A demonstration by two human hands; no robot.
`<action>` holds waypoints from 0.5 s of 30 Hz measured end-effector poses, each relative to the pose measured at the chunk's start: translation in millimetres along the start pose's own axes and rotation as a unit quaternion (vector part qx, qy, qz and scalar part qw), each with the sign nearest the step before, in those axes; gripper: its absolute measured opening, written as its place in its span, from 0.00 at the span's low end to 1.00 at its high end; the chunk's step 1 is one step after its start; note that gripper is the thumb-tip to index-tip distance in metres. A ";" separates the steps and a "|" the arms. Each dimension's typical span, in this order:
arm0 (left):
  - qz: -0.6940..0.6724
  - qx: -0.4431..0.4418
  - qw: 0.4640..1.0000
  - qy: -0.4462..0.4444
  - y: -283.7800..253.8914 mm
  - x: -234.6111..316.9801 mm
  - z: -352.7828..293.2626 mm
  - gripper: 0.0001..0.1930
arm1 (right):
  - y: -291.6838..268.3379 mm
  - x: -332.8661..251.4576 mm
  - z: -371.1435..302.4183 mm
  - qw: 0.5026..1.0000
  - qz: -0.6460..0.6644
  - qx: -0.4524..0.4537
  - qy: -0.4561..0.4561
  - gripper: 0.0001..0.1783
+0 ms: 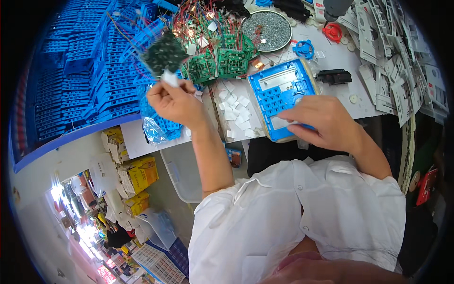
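Note:
My left hand [172, 102] is raised over the left side of the bench, its fingers pinched at the lower corner of a dark green circuit board [163, 53]. The board is smeared by motion, and a small white square [170, 78] shows between it and my fingertips. On the right, my right hand [318, 122] reaches over the lower part of a blue plastic housing [307, 80] with rows of key openings and a window. Its thumb and forefinger are apart near a pale rectangular area; the other fingers are partly hidden.
Loose white squares [236, 113] lie between my hands. Wired green boards [222, 59] and a round tray of small metal parts [279, 23] are behind. Stacked blue housings [80, 61] fill the left; pale panels [397, 57] crowd the right. A power driver [335, 8] hangs top right.

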State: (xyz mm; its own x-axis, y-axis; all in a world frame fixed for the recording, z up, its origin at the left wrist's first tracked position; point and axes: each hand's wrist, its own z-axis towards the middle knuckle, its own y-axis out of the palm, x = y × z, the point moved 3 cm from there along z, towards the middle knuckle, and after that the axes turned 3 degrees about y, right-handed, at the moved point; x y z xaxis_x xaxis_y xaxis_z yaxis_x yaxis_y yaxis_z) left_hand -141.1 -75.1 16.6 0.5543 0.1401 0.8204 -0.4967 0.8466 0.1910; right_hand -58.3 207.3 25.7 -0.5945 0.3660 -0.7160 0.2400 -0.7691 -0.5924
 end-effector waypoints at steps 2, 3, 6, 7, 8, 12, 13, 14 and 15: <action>0.038 0.012 0.997 0.065 -2.2 8.9 7.8 0.06 | 5.8 -0.8 9.7 0.999 0.029 -0.002 0.014 0.15; 0.083 0.042 0.991 0.091 -8.0 -1.6 12.3 0.07 | 4.2 2.4 18.6 0.999 0.040 0.004 0.018 0.17; 0.128 0.003 0.984 0.125 17.7 10.6 -9.7 0.08 | 16.1 10.8 52.5 0.988 0.079 0.133 -0.006 0.25; 0.126 0.007 0.978 0.164 27.9 14.8 -19.4 0.09 | 25.3 13.1 61.5 0.979 0.130 0.154 -0.005 0.27; 0.142 -0.032 0.972 0.187 41.4 23.1 -31.7 0.08 | 31.4 16.4 69.5 0.968 0.176 0.180 -0.004 0.29; 0.210 -0.275 0.903 0.255 60.5 57.7 -54.2 0.12 | 47.0 24.8 76.5 0.861 0.481 0.137 0.097 0.26; 0.209 -0.302 0.899 0.237 56.4 66.2 -56.7 0.12 | 44.1 27.0 73.9 0.842 0.510 0.125 0.125 0.25; 0.207 -0.329 0.895 0.219 50.4 73.1 -59.8 0.12 | 40.8 28.6 71.5 0.821 0.537 0.115 0.154 0.24; 0.195 -0.312 0.908 0.200 35.6 78.1 -58.7 0.12 | 34.8 27.1 69.4 0.838 0.510 0.114 0.153 0.23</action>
State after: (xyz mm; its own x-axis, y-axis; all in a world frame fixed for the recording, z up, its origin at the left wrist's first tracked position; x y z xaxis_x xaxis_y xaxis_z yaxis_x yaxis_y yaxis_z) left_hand -76.4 -3.8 55.8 0.6778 0.5611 0.4751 -0.3009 0.8013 -0.5171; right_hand -119.3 154.1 11.4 0.0639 -0.4538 -0.8888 0.3298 -0.8310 0.4480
